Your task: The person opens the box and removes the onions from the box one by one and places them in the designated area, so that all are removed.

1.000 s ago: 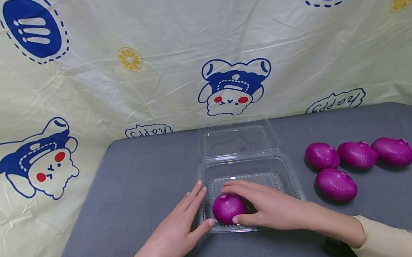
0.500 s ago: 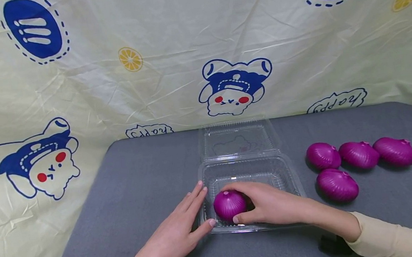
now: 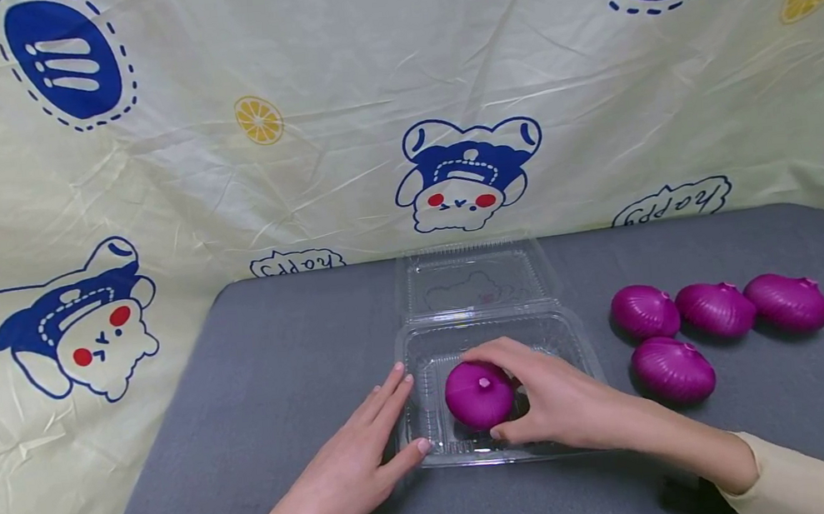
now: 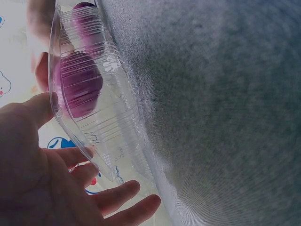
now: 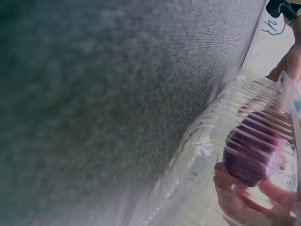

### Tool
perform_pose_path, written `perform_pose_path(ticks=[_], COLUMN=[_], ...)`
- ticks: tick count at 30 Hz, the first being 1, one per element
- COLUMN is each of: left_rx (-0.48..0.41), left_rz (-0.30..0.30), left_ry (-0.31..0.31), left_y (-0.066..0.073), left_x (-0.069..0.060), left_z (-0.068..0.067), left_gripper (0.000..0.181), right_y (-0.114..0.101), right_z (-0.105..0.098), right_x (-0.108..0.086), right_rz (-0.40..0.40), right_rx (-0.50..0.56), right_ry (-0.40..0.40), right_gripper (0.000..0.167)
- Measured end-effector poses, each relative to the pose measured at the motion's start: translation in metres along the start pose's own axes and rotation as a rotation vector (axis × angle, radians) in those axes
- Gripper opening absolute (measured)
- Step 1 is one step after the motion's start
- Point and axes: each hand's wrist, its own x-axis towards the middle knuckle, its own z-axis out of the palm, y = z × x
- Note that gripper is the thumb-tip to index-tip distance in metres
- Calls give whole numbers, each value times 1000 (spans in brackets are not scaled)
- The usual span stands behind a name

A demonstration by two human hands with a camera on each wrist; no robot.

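Observation:
A clear plastic clamshell box (image 3: 422,348) lies with its lid folded back, away from me. Inside its base, toward the near side, is a purple onion (image 3: 478,397). My right hand (image 3: 558,396) grips that onion from the right, thumb at the near side and fingers over the far side. The left hand (image 3: 353,452) rests at the box's left rim, fingers straight and thumb at the near-left corner. In the left wrist view, the thumb (image 4: 44,108) touches the rim. Through the clear wall the onion (image 5: 251,150) also shows in the right wrist view, partly blurred.
Several more purple onions (image 3: 673,370) lie in a cluster on the grey tabletop (image 3: 300,344), right of the box. The open lid (image 3: 475,280) reaches the table's back edge. Behind it hangs a printed cloth (image 3: 343,172).
My right hand has moved the onion right and slightly away from me within the box, and its top has tipped toward me. The left hand keeps its place at the rim.

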Motion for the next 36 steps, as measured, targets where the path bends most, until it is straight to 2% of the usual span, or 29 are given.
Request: perform_pose_path(ticks=[10,19,36], left_rx=[13,18,20], left_rz=[6,10,11], left_ry=[11,19,15], left_y=[0,0,1], left_x=[0,0,-1], left_z=[0,0,0], left_gripper=[72,73,73], right_y=[-2,-1,10], right_z=[-14,-23,-40], right_x=[-18,-35,-65], right_rz=[53,53,-92], right_rx=[-39,-104,-239], right_ry=[38,108,310], right_gripper=[93,94,92])
